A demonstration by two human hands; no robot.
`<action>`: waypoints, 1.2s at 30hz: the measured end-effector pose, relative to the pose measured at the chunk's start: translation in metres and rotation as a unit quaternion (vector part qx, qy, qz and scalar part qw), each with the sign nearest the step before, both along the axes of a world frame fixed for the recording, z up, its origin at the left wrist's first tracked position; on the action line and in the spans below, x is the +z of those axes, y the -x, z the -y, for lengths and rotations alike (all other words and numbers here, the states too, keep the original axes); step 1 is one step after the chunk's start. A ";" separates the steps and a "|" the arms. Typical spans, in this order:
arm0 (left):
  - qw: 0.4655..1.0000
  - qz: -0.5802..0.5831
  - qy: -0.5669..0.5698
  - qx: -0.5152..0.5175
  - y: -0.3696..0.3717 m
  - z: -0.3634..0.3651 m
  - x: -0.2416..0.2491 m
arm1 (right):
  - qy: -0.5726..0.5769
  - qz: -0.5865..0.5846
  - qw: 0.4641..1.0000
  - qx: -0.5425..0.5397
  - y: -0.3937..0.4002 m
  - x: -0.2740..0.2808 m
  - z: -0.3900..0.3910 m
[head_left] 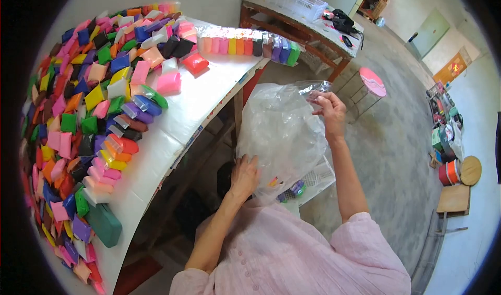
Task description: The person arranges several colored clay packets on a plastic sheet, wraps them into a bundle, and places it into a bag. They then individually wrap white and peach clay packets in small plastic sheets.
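Observation:
A large, crumpled clear plastic bag [284, 133] stands in front of my body, beside the table edge. My left hand [245, 176] grips its near left side, fingers curled against the film. Above the bag's far right side, my right hand [330, 109] is closed in a pinch on a small, shiny clear plastic bag [314, 87]. To the left, many small soft packets in bright colours [94, 96] are heaped on the table. A neat row of packets [245, 43] lies along its far end, and another row [112, 156] runs down the heap's near side.
The white-covered table [195, 94] curves along my left, with a dark green block [104, 224] on it. A white basket [321, 177] with packets sits partly behind the large bag. Farther off are a pink stool [371, 81] and a side table [261, 5] with a clear crate [297, 2].

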State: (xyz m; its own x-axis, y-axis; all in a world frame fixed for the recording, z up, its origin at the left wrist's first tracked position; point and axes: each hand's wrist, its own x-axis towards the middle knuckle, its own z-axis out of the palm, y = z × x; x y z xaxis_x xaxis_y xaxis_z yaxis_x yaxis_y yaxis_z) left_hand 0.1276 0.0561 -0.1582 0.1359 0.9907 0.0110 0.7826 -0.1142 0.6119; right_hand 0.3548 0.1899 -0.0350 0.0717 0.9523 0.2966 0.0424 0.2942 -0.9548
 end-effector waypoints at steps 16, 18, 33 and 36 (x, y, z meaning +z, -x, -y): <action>0.800 0.563 -0.161 0.130 0.025 0.011 0.113 | 0.070 -0.144 0.981 0.112 0.003 0.110 0.072; 0.796 0.545 -0.181 0.193 0.029 0.016 0.116 | 0.069 -0.131 0.985 0.088 0.006 0.107 0.074; 0.863 0.235 -0.437 0.097 0.070 0.075 0.141 | -0.014 -0.128 0.987 0.101 0.027 0.092 0.079; 0.851 0.194 -0.479 0.096 0.071 0.081 0.146 | -0.023 -0.136 0.987 0.086 0.036 0.090 0.077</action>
State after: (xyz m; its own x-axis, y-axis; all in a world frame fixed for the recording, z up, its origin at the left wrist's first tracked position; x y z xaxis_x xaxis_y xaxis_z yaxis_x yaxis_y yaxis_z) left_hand 0.0564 -0.0247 -0.0117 -0.2255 0.5056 0.8328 0.6029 -0.5990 0.5269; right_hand 0.3192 0.1130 0.0554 -0.0078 0.9431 0.3324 -0.2676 0.3183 -0.9094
